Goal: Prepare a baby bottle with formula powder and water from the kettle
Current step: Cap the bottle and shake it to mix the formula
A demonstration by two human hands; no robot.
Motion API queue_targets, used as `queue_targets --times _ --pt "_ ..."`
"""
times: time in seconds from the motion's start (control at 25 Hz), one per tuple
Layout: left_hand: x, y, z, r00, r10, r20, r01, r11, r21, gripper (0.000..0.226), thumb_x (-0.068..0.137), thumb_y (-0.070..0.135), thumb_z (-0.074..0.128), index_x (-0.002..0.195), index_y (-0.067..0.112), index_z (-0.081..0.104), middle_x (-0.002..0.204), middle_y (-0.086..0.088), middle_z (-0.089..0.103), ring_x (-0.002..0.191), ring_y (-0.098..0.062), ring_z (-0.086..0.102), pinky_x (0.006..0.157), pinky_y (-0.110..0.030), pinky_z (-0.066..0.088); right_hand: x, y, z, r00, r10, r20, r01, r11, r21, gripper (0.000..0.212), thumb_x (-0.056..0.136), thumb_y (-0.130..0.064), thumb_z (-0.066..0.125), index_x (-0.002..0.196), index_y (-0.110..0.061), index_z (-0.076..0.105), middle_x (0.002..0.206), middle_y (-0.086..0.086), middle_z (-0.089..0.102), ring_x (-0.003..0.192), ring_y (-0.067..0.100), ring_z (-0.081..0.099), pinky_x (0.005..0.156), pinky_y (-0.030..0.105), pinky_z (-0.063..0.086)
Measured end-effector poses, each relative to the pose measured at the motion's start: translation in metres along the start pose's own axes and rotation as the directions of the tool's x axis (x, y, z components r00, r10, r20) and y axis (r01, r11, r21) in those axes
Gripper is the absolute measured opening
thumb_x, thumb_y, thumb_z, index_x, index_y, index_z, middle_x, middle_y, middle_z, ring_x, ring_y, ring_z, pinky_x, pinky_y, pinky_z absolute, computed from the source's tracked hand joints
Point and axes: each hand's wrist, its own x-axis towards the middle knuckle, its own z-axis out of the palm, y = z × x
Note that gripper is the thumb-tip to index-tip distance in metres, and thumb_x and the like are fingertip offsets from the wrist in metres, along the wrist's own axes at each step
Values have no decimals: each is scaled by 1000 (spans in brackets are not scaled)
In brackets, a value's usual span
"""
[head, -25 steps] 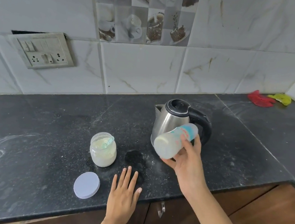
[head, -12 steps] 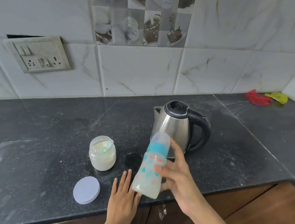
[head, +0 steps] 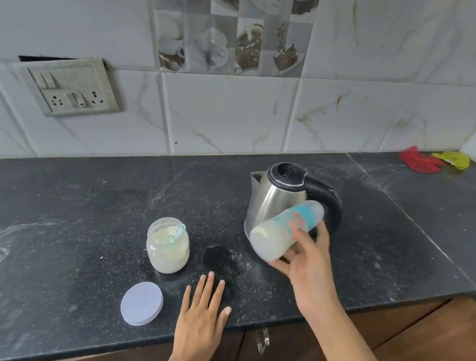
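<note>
Half a second ago the baby bottle (head: 286, 229) stands nearly upright in the right hand (head: 309, 264), close above the left hand (head: 202, 314). Now it lies tipped on its side, cap end pointing up and to the right, base toward the jar (head: 168, 245), much as it lay a second ago. The right hand has carried it back in front of the kettle (head: 276, 197), clear of the left hand.

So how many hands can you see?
2. The left hand lies flat on the counter near the front edge, holding nothing. The right hand holds the bottle tilted in front of the kettle.
</note>
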Motion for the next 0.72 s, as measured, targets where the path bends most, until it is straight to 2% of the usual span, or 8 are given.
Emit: queue_targets --times 0.04,0.08,0.2,0.24,0.36,0.4,0.56,0.72 --pt "1 1 -3 1000 -3 11 3 1000 -4 54 98 46 25 141 19 43 150 -6 36 140 -25 31 114 -39 7 4 1 -1 999 -1 -43 1 1000 19 66 84 -14 66 137 -41 39 126 7 61 94 22 73 65 48 60" --pt "1 1 -5 1000 2 22 -2 1000 -2 54 98 47 25 141 19 42 151 -6 36 140 -25 32 114 -38 7 3 8 -3 999 31 -24 -31 999 -12 69 82 -14 67 138 -41 38 125 6 61 94 23 73 65 48 59" --pt "1 0 -6 1000 18 22 -18 1000 0 53 99 46 21 142 19 41 149 -5 38 138 -25 36 113 -39 12 -21 24 -2 973 183 141 -161 974 -158 80 70 -14 74 139 -39 41 122 10 65 99 30 71 68 52 58" --pt "0 1 -6 1000 14 24 -14 1000 3 54 100 46 21 142 19 40 150 -5 37 138 -24 35 113 -39 12 -19 24 -7 976 174 132 -153 976 -154 80 70 -15 74 139 -38 41 123 11 64 99 32 71 68 52 58" --pt "0 2 -4 1000 -14 26 14 1000 8 55 100 48 19 143 20 40 152 -5 34 141 -23 30 114 -38 6 -3 6 -16 996 66 -53 -65 998 24 71 82 -17 66 142 -40 36 132 9 58 103 30 68 66 48 59" --pt "0 2 -4 999 -20 28 20 1000 10 55 100 48 18 143 20 40 152 -5 34 141 -22 30 114 -38 6 -3 6 -16 997 71 -40 -71 997 15 71 83 -17 65 142 -42 35 132 9 57 104 29 68 67 48 59" --pt "0 2 -7 998 13 63 -13 1000 -1 59 101 44 9 142 16 40 149 -8 39 137 -26 36 110 -42 17 -31 28 -5 955 233 185 -199 962 -185 77 70 -11 72 137 -37 43 118 8 67 100 29 71 70 50 59" --pt "1 4 -5 999 -18 44 17 1000 10 56 101 46 14 144 19 37 151 -6 36 140 -24 31 111 -42 15 -23 13 -10 957 182 227 -176 983 -48 71 75 -12 74 137 -33 46 108 5 73 99 25 71 70 44 60"
